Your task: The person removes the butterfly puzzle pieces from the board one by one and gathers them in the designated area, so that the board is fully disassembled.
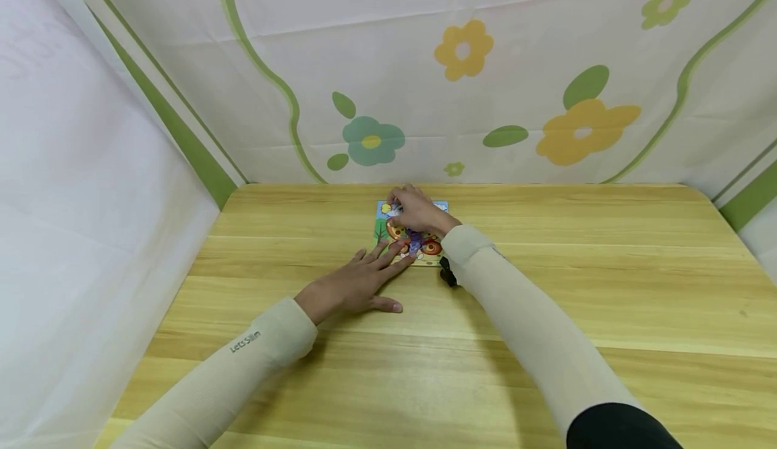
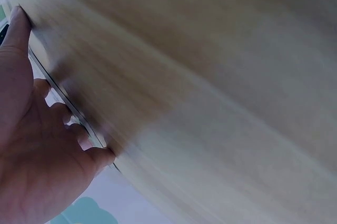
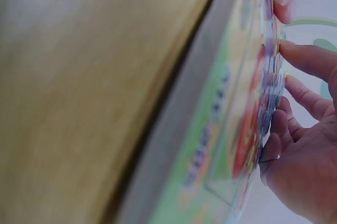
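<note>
Behind the wood-grain surface point(image 1: 637, 287) rises a white cloth wall point(image 1: 364, 4) printed with orange flowers point(image 1: 558, 140), a teal flower point(image 1: 390, 137) and wavy green lines point(image 1: 294, 112). More white cloth point(image 1: 91, 199) flanks the surface on both sides; soft light brightens the wood.

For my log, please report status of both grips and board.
Left grip: resting on picture board, near side. Right grip: touching its far half. Board flat on table, partly covered by grips.

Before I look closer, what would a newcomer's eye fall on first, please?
Probably the colourful butterfly board, near the far edge of the wood-grain table, partly hidden by the left grip and right grip. Next comes the large orange flower, printed right of centre on the white backdrop.
</note>
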A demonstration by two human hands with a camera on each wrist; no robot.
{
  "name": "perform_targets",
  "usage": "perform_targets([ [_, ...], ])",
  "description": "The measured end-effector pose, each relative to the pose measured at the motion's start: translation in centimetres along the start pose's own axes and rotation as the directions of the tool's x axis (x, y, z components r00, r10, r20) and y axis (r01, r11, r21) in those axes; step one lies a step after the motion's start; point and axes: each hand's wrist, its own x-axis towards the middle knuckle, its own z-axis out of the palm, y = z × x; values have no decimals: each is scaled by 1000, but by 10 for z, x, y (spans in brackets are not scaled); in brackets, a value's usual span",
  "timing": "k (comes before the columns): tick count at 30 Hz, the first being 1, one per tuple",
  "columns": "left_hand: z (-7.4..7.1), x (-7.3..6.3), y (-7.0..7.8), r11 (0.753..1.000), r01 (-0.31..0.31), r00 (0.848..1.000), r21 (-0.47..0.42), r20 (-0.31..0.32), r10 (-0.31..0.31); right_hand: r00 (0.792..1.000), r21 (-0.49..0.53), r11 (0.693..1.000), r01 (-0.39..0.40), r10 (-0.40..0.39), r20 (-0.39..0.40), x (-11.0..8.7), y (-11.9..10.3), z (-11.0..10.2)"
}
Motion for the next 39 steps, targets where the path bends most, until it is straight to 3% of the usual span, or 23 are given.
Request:
perform_targets([
  [15, -4, -2, 3, 999, 20, 1000, -33, 14, -20, 999, 93, 995, 42, -42, 2, -3, 4, 0],
  [25, 0, -1, 2, 999, 32, 999, -9, -1, -32, 999, 146, 988, 53, -53, -6, -4, 8, 0],
  [39, 1, -1, 3, 998, 55, 998, -3, 16, -55, 997, 152, 986, 65, -57, -53, -3, 8, 1],
])
